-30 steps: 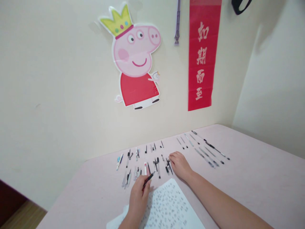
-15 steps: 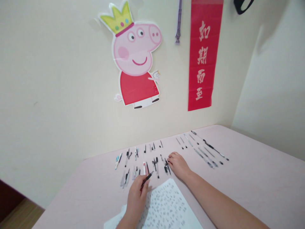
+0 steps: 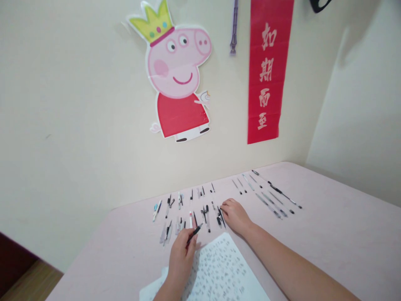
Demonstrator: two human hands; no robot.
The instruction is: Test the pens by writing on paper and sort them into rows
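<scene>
My left hand (image 3: pixel 181 256) is closed around a black pen (image 3: pixel 194 233), its tip pointing up and right, just above the left edge of a white sheet covered in handwriting (image 3: pixel 219 274). My right hand (image 3: pixel 235 215) rests on the pale pink table (image 3: pixel 328 238) with curled fingers touching small black pen parts (image 3: pixel 220 216). Whether it grips one of them is hidden. Several more pen parts (image 3: pixel 180 213) lie in rows beyond both hands.
Several whole pens and refills (image 3: pixel 269 194) lie in a row at the back right of the table. The table stands against a cream wall with a cartoon pig sticker (image 3: pixel 177 73) and a red banner (image 3: pixel 266 71). Wooden floor (image 3: pixel 28 284) shows at the lower left.
Almost nothing has moved. The view shifted slightly, and my left hand with the pen drifted a little while my right hand stayed on the pen parts.
</scene>
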